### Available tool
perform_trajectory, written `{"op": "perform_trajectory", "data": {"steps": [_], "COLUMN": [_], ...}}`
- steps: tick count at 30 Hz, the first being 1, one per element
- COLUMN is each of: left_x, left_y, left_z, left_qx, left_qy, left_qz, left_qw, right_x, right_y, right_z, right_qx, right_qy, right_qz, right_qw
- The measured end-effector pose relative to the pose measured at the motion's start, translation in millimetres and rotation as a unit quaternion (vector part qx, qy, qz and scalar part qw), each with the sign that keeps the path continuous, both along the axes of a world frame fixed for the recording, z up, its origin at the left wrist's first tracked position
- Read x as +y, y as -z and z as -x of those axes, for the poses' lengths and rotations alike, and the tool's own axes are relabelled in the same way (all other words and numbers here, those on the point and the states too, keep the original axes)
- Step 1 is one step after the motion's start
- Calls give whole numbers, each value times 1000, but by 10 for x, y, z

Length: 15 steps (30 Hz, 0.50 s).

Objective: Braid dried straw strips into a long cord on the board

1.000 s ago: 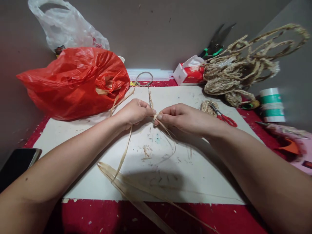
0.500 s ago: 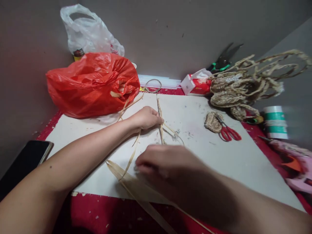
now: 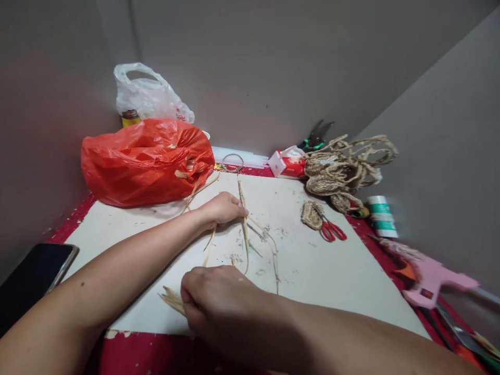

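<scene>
My left hand (image 3: 229, 209) lies over the white board (image 3: 304, 271), thumb and fingers pinched on a thin braided strand of dried plant fibre (image 3: 242, 200). Loose fibre ends spread to the right and toward me from that pinch. Nearer to me, my right hand (image 3: 219, 297) is closed over a dried husk strip (image 3: 172, 300), whose frayed tip pokes out to the left. The right fingertips are hidden under the hand. Between the two hands runs another pale narrow strip (image 3: 209, 252).
A red plastic bag (image 3: 144, 166) fills the back left, a phone (image 3: 37, 276) the left edge. Coiled rope (image 3: 339, 166), red-handled scissors (image 3: 332, 230) on a woven piece (image 3: 311, 215), a white-green roll (image 3: 383, 216) and a pink glue gun (image 3: 429, 281) line the right.
My right hand has moved left and is now over the husk strip. My left hand keeps its pinch on the strand. The view has tilted up and shifted.
</scene>
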State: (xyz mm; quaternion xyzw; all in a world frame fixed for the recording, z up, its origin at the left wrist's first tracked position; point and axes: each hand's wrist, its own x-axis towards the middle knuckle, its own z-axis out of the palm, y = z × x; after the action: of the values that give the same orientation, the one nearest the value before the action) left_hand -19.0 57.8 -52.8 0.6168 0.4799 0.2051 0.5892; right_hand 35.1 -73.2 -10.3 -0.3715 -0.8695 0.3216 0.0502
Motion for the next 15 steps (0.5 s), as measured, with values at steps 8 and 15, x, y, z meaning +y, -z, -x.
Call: {"op": "perform_trajectory", "data": {"steps": [8,15], "left_x": [-32,-35], "left_y": [-46,-16], "left_z": [9,-15], "left_qx": [-13,-13], "left_qy": [9,-10], "left_qz": [7,1], "left_qw": [1000,1000], "right_x": [357,527], "right_y": [-123,251], "right_z": [-784,-995], "right_qx": [339,365], "right_qy": [296,397], "right_qz": [342,333], "right_qw": [825,774]}}
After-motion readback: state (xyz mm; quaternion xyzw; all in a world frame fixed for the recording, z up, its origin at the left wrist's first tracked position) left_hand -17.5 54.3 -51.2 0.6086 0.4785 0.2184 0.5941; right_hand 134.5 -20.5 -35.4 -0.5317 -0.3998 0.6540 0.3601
